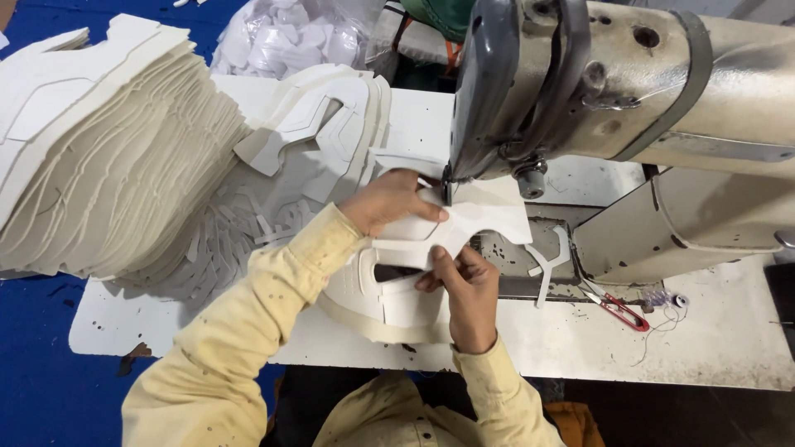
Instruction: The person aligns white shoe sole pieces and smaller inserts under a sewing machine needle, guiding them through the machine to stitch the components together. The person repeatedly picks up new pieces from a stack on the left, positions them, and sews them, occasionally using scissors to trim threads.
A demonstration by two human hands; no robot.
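Note:
A white cut shoe-upper piece (480,217) lies under the needle of a cream industrial sewing machine (629,91). My left hand (387,200) presses flat on the piece just left of the needle. My right hand (464,290) pinches the near edge of the same white piece from below. A second curved white panel (389,310) lies under my hands on the white table (729,339). Both arms wear pale yellow sleeves.
A tall fanned stack of white cut pieces (108,157) fills the left. Smaller white shapes (319,116) lie behind my left hand. A clear bag of white parts (290,37) sits at the back. Red thread snips (617,308) rest at right on the table.

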